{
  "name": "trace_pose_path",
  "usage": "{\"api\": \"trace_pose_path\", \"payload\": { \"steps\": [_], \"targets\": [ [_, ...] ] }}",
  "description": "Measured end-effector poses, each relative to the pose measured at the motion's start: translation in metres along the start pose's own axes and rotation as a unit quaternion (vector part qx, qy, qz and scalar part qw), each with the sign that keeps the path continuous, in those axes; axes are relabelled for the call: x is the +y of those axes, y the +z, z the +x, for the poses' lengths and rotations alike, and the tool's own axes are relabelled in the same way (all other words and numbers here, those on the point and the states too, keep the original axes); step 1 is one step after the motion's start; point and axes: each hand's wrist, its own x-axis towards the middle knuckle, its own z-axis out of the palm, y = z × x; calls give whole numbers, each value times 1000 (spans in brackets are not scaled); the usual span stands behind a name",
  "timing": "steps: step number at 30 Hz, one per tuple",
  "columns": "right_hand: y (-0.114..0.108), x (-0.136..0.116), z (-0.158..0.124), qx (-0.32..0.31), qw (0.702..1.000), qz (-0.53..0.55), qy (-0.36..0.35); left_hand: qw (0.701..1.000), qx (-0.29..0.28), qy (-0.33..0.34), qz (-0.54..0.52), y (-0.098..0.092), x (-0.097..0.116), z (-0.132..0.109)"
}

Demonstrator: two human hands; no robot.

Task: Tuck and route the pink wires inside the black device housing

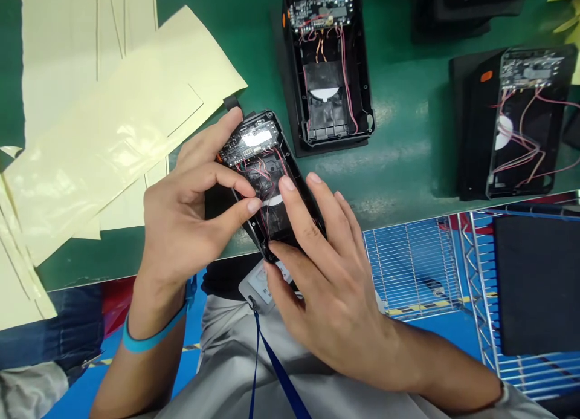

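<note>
A black plastic housing (296, 165) lies tilted at the table's front edge, its inside facing up. At its upper end sits a circuit board (254, 142), and thin red wires (263, 176) run down from it past a white round sticker (273, 200). My left hand (190, 207) pinches thumb and index finger together over the left side of the cavity, on a thin wire. Its other fingers rest by the housing's upper left corner. My right hand (321, 268) holds the lower end and right side of the housing, fingers reaching over the cavity and hiding part of it.
A similar open housing (357, 74) with board and wires lies beyond, another (550, 141) at the right. Dark parts (471, 8) sit at the back right. Yellowish adhesive sheets (122, 135) cover the left of the green table (399, 165). A wire rack (412, 256) stands below the edge.
</note>
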Motion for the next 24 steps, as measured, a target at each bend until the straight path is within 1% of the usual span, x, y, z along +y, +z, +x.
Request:
{"api": "trace_pose_path", "payload": {
  "steps": [6, 11, 18, 24],
  "targets": [
    [-3, 2, 2, -20, 1000, -3, -8, 1000, 11, -20, -12, 2, 4, 0],
    [-4, 2, 4, -22, 1000, -8, -12, 999, 18, -48, -10, 3, 8, 0],
    [-2, 3, 3, -15, 1000, -2, -17, 1000, 13, -12, 8, 3, 4, 0],
    [0, 4, 2, -13, 1000, 2, -17, 1000, 16, -25, 1, 5, 4, 0]
  ]
}}
